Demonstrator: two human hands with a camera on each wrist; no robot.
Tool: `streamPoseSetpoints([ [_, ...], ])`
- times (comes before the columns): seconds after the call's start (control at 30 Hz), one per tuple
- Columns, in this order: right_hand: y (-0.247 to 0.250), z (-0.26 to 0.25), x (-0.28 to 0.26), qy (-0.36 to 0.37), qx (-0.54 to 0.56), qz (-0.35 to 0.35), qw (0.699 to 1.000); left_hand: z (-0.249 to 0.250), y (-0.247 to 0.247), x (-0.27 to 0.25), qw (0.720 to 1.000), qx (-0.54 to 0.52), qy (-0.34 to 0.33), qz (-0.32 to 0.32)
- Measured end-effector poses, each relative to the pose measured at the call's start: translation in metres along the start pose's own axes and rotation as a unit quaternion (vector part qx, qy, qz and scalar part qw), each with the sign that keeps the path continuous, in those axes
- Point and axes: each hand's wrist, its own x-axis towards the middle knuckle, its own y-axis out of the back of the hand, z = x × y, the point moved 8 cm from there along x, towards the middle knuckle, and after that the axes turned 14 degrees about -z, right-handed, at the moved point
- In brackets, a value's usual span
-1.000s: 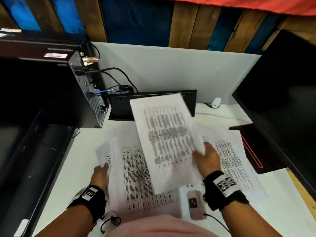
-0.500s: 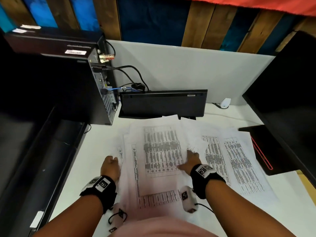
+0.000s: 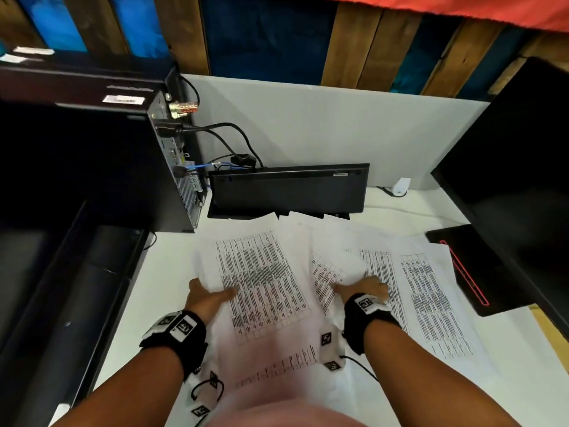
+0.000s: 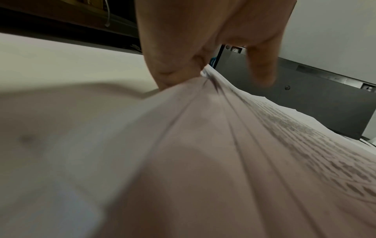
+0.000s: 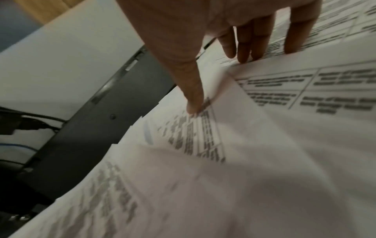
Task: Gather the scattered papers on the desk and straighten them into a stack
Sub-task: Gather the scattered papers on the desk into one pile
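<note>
Several printed sheets with tables lie overlapping on the white desk (image 3: 172,272). The gathered pile (image 3: 261,282) is at the middle, with its edges seen close in the left wrist view (image 4: 223,145). More loose sheets (image 3: 431,297) fan out to the right. My left hand (image 3: 209,298) holds the pile's left edge, thumb on top of it, fingers (image 4: 175,75) at its edge. My right hand (image 3: 365,286) lies flat on the sheets right of the pile. Its fingers (image 5: 244,48) are straight and spread, and the thumb tip presses a sheet (image 5: 203,136).
A black keyboard (image 3: 286,192) leans against the white partition behind the papers. A black computer tower (image 3: 147,167) with cables stands at the left. At the right are a black mouse pad with a red line (image 3: 468,272) and a dark monitor (image 3: 523,167).
The sheet my right hand held up has come down onto the pile. My right hand has moved right onto the loose sheets. My left thumb now lies over the pile's edge.
</note>
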Motion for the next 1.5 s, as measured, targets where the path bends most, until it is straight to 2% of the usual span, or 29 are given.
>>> streamPoseSetpoints([
  [0.13,-0.013,-0.004,0.017,0.034,0.156,-0.114,0.981,-0.002,0.003,0.01,0.995,0.099,0.027,-0.015],
  [0.2,-0.009,-0.017,0.013,0.096,0.175,-0.123,0.972,-0.003,0.003,0.012,0.992,0.124,0.028,-0.022],
  [0.27,0.01,-0.029,-0.001,0.157,0.159,-0.063,0.973,-0.002,0.005,0.012,0.989,0.146,0.024,-0.016],
  [0.33,0.043,-0.038,-0.025,0.201,0.136,0.035,0.969,-0.003,0.006,0.013,0.989,0.148,0.025,-0.007],
  [0.4,0.081,-0.044,-0.052,0.239,0.138,0.116,0.954,-0.006,0.007,0.016,0.989,0.146,0.023,-0.005],
  [0.47,0.121,-0.046,-0.076,0.283,0.168,0.177,0.927,-0.007,0.008,0.018,0.99,0.14,0.022,-0.01],
  [0.57,0.179,-0.051,-0.119,0.361,0.226,0.25,0.87,-0.006,0.007,0.018,0.988,0.15,0.022,-0.019],
  [0.67,0.214,-0.06,-0.154,0.444,0.291,0.257,0.808,-0.003,0.005,0.018,0.983,0.181,0.023,-0.031],
  [0.7,0.218,-0.066,-0.16,0.46,0.297,0.242,0.801,-0.003,0.004,0.017,0.98,0.192,0.025,-0.037],
  [0.73,0.219,-0.072,-0.162,0.465,0.288,0.226,0.806,-0.002,0.003,0.017,0.979,0.198,0.028,-0.043],
  [0.83,0.193,-0.097,-0.148,0.443,0.195,0.176,0.857,-0.003,0.002,0.013,0.977,0.198,0.042,-0.061],
  [0.9,0.158,-0.114,-0.123,0.423,0.138,0.121,0.887,-0.002,0.001,0.011,0.981,0.178,0.044,-0.061],
  [1.0,0.086,-0.119,-0.072,0.343,0.087,0.006,0.935,0.001,0.0,0.003,0.992,0.109,0.034,-0.047],
  [1.13,0.006,-0.089,-0.032,0.234,0.084,-0.099,0.964,0.0,-0.012,-0.007,0.998,0.005,0.016,-0.054],
  [1.23,-0.047,-0.06,-0.032,0.168,0.049,-0.174,0.969,-0.003,-0.017,-0.01,0.998,0.008,-0.003,-0.056],
  [1.33,-0.073,-0.058,-0.046,0.206,0.004,-0.19,0.96,-0.002,-0.012,-0.005,0.998,-0.014,-0.044,-0.051],
  [1.4,-0.069,-0.057,-0.047,0.23,-0.039,-0.203,0.951,-0.005,-0.011,-0.004,0.996,0.044,-0.035,-0.063],
  [1.47,-0.039,-0.044,-0.03,0.216,-0.017,-0.16,0.963,-0.009,-0.009,-0.002,0.992,0.115,-0.017,-0.052],
  [1.5,-0.016,-0.03,-0.016,0.184,0.005,-0.111,0.977,-0.009,-0.008,-0.001,0.99,0.135,-0.017,-0.047],
])
